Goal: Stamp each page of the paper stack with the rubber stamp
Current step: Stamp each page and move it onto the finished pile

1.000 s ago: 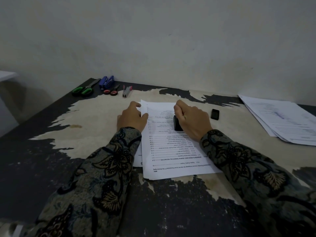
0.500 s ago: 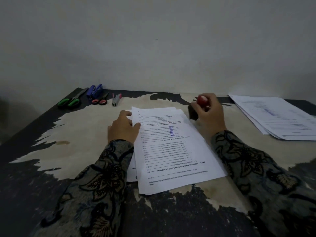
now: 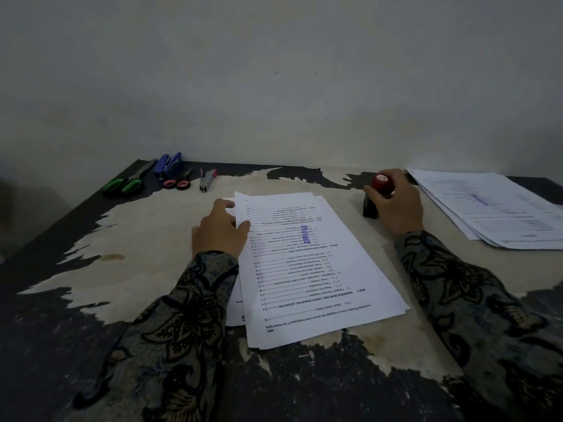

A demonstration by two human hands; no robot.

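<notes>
The left hand (image 3: 220, 231) is resting at the far left edge of the paper stack (image 3: 316, 269), its grip pinching the corner of the top sheets between thumb and fingers. The fingertips are lying under the lifted corner and are partly hidden by it. The stack is lying at the middle of the surface (image 3: 146, 239), slightly fanned, with its printed text facing away from the camera. A blue stamp mark (image 3: 305, 235) is showing on the top page; its wording is too small to read.

The right hand (image 3: 394, 205) is gripping the rubber stamp (image 3: 376, 196), fingers curled round the red knob. The stamp is sitting right of the stack, apart from it, with its dark base down on or just above the surface; contact cannot be confirmed. The palm is covering most of the stamp body.

A second paper pile (image 3: 493, 208) is lying at the far right, and its right edge is being cut off by the frame. At the far left are lying green-handled scissors (image 3: 128, 181), a blue stapler (image 3: 169, 164), red-handled scissors (image 3: 179, 181) and a small grey tool (image 3: 207, 179) that is hard to identify. Patterned sleeves (image 3: 170, 330) are covering both forearms.
</notes>
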